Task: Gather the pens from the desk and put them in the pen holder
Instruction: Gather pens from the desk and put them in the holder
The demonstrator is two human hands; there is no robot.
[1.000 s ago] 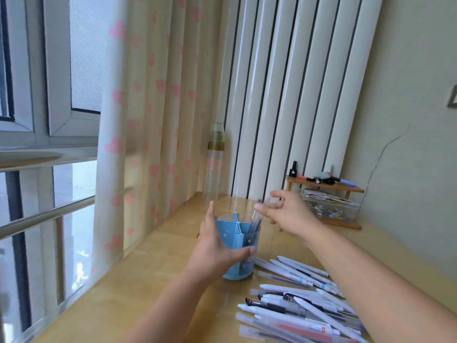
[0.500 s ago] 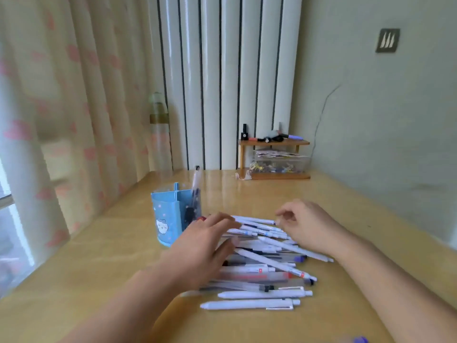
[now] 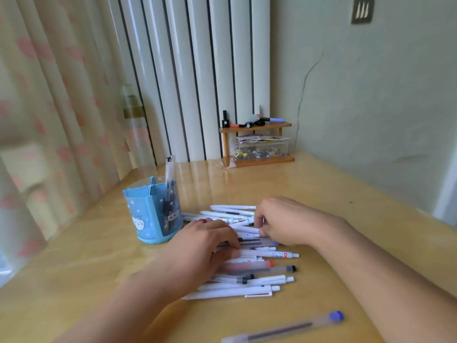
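Pen holder (image 3: pixel 153 214), blue plastic with cartoon faces and internal dividers, stands upright on the wooden desk (image 3: pixel 321 194); one clear-barrelled pen (image 3: pixel 170 174) already stands in its right-hand compartment, cap end up. Just right of the holder lies the pile of pens (image 3: pixel 249 268), mostly white click types plus a few frosted capped ones, roughly parallel and overlapping, some stacked on others. A stray clear pen with a blue cap (image 3: pixel 286 329) lies well apart from the holder, nearest the viewer. Left hand (image 3: pixel 205 246) rests palm-down on the holder-side half of the pile, fingers laid fairly flat over the barrels, pressing rather than closing on any one. Right hand (image 3: pixel 282 224) sits on the far-from-holder side of the pile, fingers curled down among the pens; whether it actually pinches a barrel cannot be told, as the fingertips are hidden. Handling judgement: pens are light, rigid and smooth, round enough to roll and slip on the glossy desk, so raking several together between both hands and lifting them mid-barrel as a bundle looks sensible. Clips and caps may snag neighbours. The holder looks light too and could tip if a bundle strikes its rim; pens want dropping in end-first, near vertical.
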